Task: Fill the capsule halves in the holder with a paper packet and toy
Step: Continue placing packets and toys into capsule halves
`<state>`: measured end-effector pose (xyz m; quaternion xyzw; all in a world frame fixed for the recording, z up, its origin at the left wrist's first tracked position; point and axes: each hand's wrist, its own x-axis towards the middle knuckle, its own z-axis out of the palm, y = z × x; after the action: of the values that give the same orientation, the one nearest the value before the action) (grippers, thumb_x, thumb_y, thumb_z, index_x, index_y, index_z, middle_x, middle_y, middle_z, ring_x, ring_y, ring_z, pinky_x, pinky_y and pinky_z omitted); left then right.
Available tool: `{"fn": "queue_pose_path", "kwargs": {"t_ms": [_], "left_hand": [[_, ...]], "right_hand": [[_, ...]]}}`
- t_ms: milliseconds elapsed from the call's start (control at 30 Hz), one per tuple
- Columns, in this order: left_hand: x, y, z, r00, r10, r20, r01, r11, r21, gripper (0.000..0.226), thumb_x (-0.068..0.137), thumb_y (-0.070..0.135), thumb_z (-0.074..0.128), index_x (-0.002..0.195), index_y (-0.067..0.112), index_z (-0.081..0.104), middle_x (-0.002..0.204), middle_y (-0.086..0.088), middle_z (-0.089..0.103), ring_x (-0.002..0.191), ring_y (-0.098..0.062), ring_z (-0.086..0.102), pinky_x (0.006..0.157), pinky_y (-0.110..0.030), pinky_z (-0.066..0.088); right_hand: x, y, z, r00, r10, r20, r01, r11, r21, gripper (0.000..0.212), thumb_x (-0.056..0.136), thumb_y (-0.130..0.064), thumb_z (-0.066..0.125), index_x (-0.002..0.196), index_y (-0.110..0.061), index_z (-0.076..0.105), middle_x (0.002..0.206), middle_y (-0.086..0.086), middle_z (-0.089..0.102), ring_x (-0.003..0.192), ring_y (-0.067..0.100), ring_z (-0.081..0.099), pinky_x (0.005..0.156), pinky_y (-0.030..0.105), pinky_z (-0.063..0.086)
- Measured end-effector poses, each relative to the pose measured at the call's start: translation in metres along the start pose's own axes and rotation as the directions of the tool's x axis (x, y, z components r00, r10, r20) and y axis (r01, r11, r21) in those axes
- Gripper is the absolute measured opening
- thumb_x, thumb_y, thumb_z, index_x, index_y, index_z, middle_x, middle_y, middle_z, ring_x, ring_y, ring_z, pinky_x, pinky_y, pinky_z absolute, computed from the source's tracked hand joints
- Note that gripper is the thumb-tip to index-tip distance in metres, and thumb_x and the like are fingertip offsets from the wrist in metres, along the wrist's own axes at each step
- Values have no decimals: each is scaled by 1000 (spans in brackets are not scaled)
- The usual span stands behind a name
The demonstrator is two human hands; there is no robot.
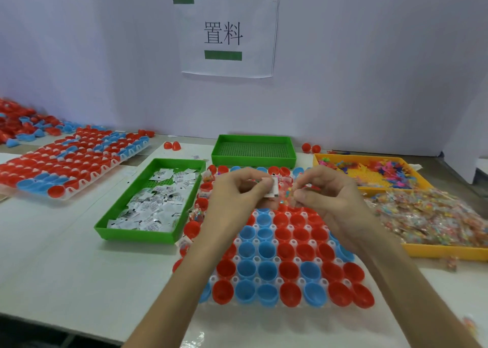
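Bench: white worktop (pixel 66 242) against a pale wall, printed sign (pixel 227 33) taped above.
Holder: white holder (pixel 276 259) directly in front, packed with red and blue capsule halves (pixel 266 269), mouths up.
Fill state: near rows show hollow cups. Far rows and the left column seem to hold clear bags already. Judged roughly a third done.
Left hand: left hand (pixel 232 192) raised over the holder's far half, thumb and fingers pinching a white paper packet (pixel 273 186).
Right hand: right hand (pixel 332 189) just beside it, fingertips pinching a small colourful toy (pixel 288 193) in clear wrap. It is blurred, so the exact shape is unclear.
Supplies: green tray (pixel 118 202) of packets to the left, yellow tray (pixel 449 252) heaped with bagged toys to the right. A second yellow tray (pixel 320 160) of loose pieces and another green tray (pixel 253 139) sit behind.
Other: second holder (pixel 79 186) of halves far left, not in play.
Step in hand: pairing one packet with one toy above the next unfilled cup.
Technique: lower both hands to the cup's mouth before letting go, since light paper drifts. Put the packet in flat first, toy on top, both below the rim.
Order: work row by row toward the near edge, so no cup is skipped or doubled.
Risk: forearms cross the near rows, so a brush could tip loose halves.
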<state>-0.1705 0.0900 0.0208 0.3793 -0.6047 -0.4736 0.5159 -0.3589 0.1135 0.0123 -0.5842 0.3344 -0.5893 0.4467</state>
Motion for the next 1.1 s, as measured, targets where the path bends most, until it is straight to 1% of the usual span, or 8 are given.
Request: {"fn": "queue_pose_path", "kwargs": {"t_ms": [200, 400, 533, 600, 733, 800, 900, 1100], "left_hand": [[-8, 2, 14, 997, -27, 78, 33, 997, -68, 15, 93, 1, 65, 88, 10, 77, 82, -11, 78, 70, -25, 76, 68, -24, 60], [-18, 4, 13, 988, -78, 136, 91, 992, -89, 14, 94, 18, 67, 98, 9, 78, 90, -6, 79, 82, -22, 77, 73, -22, 59], [-24, 3, 11, 998, -46, 49, 50, 994, -100, 7, 89, 4, 71, 93, 4, 76, 82, -9, 78, 76, -20, 77, 68, -17, 57], [-27, 4, 5, 997, -71, -14, 67, 982, -179, 7, 88, 3, 71, 93, 2, 76, 82, -10, 78, 77, -22, 77, 68, -17, 57], [-39, 10, -8, 983, -93, -157, 27, 923, -384, 16, 78, 18, 75, 89, 8, 79, 89, -14, 78, 83, -27, 77, 72, -23, 59], [-45, 12, -10, 974, -112, -198, 11, 892, -452, 18, 74, 22, 74, 89, 13, 80, 89, -16, 77, 84, -28, 77, 72, -24, 59], [-51, 14, -5, 975, -137, -178, 29, 864, -502, 16, 74, 20, 73, 87, 14, 81, 88, -18, 76, 84, -29, 77, 71, -24, 60], [-53, 15, -1, 981, -115, -157, 24, 872, -489, 12, 72, 22, 74, 80, 17, 81, 79, -13, 75, 82, -30, 76, 70, -23, 59]], "right_hand": [[0, 7, 2, 995, -45, -91, 25, 977, -210, 14, 75, -6, 80, 82, -16, 73, 82, 1, 71, 76, 15, 69, 73, 24, 57], [-2, 4, 5, 989, -101, -107, 65, 950, -304, 19, 80, 1, 78, 83, -17, 73, 80, 0, 73, 73, 15, 69, 69, 24, 57], [-1, 1, 1, 993, -93, -66, 58, 910, -410, 16, 83, -9, 78, 87, -24, 75, 84, -1, 74, 75, 16, 69, 69, 24, 58], [5, 1, -21, 973, -128, -190, 19, 871, -490, 16, 86, -10, 76, 86, -26, 75, 84, -6, 74, 75, 10, 70, 68, 18, 56], [34, 5, -91, 846, -206, -492, -261, 645, -719, 16, 90, -11, 70, 85, -26, 72, 89, -2, 75, 76, 6, 65, 61, 14, 48], [49, 16, -118, 857, -126, -499, -392, 468, -792, 10, 91, -12, 69, 91, -21, 75, 99, 4, 75, 81, 10, 60, 70, 25, 44], [67, 36, -134, 921, 55, -387, -387, 254, -886, 15, 91, -14, 70, 103, -15, 77, 111, 5, 74, 91, 12, 60, 80, 27, 43], [95, 64, -134, 926, 230, -299, -343, 186, -921, 25, 92, -16, 68, 117, -14, 74, 123, 4, 70, 110, 18, 63, 90, 30, 48]]}}
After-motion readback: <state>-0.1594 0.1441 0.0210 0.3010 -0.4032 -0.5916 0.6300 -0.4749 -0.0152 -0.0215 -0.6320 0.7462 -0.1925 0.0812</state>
